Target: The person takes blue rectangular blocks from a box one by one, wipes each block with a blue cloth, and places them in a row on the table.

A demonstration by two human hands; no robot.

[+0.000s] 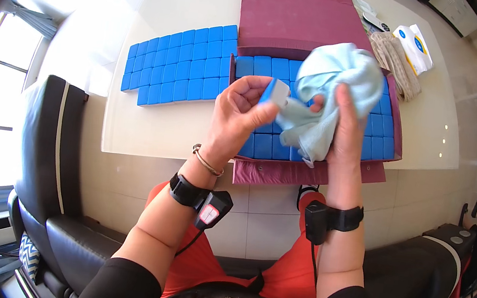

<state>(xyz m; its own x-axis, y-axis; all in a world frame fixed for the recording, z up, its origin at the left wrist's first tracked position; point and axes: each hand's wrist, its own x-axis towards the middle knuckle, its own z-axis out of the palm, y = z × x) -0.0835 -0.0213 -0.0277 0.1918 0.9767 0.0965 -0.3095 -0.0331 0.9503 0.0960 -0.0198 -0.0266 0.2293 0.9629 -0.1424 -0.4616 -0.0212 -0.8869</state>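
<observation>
Between the thumb and fingers of my left hand point(241, 111) is a mahjong tile point(275, 93), with a blue back and a white side. My right hand point(348, 127) grips a bunched pale blue cloth point(341, 79); a fold of it reaches the tile. Both hands are above a maroon case point(394, 137), which holds rows of blue-backed tiles point(262, 146). The cloth and hands hide the middle of those rows. To the left of the case, more tiles point(182, 61) lie in a block on the table point(142, 132), blue sides up.
The case's lid flap point(299, 18) lies folded back; its front flap point(280, 174) hangs over the table edge. Right of it are a knitted beige cloth point(394, 63), a tissue pack point(416, 48) and a remote control point(375, 22). A dark sofa point(408, 259) is behind me.
</observation>
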